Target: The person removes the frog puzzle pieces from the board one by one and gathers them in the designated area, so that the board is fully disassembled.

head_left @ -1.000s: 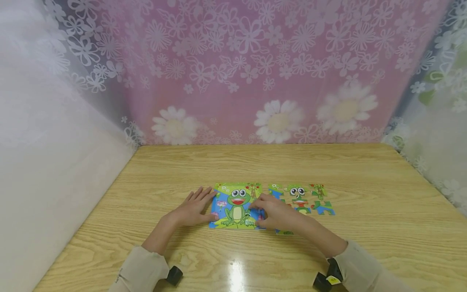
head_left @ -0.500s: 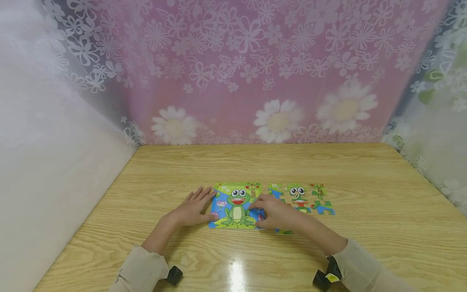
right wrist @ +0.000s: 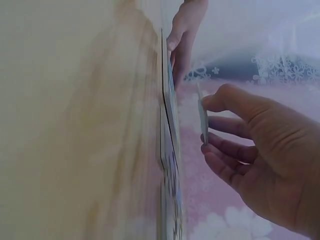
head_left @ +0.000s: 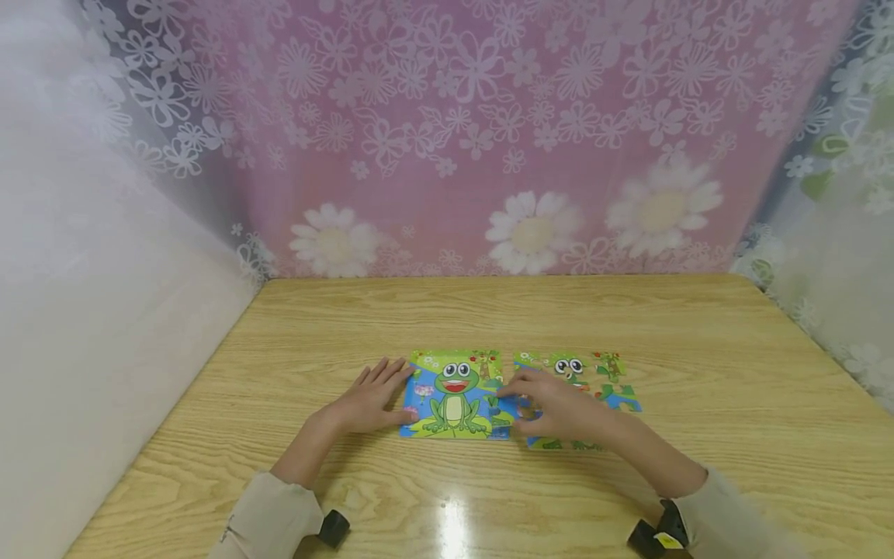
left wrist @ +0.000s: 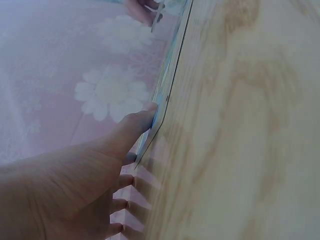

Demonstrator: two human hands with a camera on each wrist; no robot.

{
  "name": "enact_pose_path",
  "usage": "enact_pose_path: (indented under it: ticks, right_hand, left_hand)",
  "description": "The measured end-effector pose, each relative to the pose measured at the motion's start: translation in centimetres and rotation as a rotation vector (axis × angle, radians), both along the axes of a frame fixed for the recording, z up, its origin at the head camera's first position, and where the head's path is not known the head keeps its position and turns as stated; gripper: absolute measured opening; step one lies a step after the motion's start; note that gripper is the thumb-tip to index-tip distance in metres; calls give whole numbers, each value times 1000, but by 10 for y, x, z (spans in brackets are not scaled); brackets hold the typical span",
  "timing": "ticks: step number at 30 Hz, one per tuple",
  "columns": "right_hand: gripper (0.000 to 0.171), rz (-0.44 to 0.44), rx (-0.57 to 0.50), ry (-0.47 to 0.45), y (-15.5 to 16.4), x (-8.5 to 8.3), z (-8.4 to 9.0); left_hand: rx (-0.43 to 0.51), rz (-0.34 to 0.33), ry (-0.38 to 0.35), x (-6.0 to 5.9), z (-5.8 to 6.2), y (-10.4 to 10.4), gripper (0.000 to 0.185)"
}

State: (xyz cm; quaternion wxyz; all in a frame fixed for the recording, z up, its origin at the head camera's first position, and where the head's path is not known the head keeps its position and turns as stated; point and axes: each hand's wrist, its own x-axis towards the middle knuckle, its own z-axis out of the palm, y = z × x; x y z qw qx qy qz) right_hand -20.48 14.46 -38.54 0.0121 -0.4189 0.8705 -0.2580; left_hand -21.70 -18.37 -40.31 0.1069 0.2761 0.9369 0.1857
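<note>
In the head view, a frog jigsaw puzzle lies on the table, its picture showing a green frog on blue and yellow-green. My left hand rests at its left edge, fingers spread and fairly straight, thumb on the border. Over the puzzle's lower right side, my right hand pinches a thin puzzle piece between thumb and fingertips. The right wrist view shows that piece standing apart from the puzzle board. In the left wrist view, the left thumb presses the board's edge.
Right of the puzzle lie several loose frog puzzle pieces, partly covered by the right hand and forearm. The wooden table ends at a pink flowered curtain behind, with pale sheeting along the left.
My right hand has shifted right from the puzzle's right edge, drawing a piece up in its fingers. The puzzle's lower right corner now shows more. My left hand stays put.
</note>
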Motion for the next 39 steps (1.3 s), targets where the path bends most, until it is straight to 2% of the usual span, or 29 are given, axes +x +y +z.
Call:
enact_pose_path:
  ticks: [8, 13, 19, 26, 33, 39]
  right_hand:
    - [37, -80, -15, 61, 35, 13, 4]
    - [37, -126, -14, 58, 58, 20, 7]
    - [38, -156, -68, 86, 81, 28, 8]
    - [40, -218, -61, 131, 106, 33, 3]
    - [41, -240, -47, 170, 125, 38, -6]
    - [41, -244, -48, 139, 139, 41, -15]
  left_hand:
    - [-2, 2, -2, 1, 0, -1, 81]
    - [5, -5, 2, 2, 1, -1, 80]
    - [14, -5, -3, 1, 2, -1, 81]
    - [-7, 0, 2, -1, 0, -1, 81]
    - [12, -5, -6, 0, 1, 1, 80]
    - [-10, 4, -7, -1, -1, 1, 80]
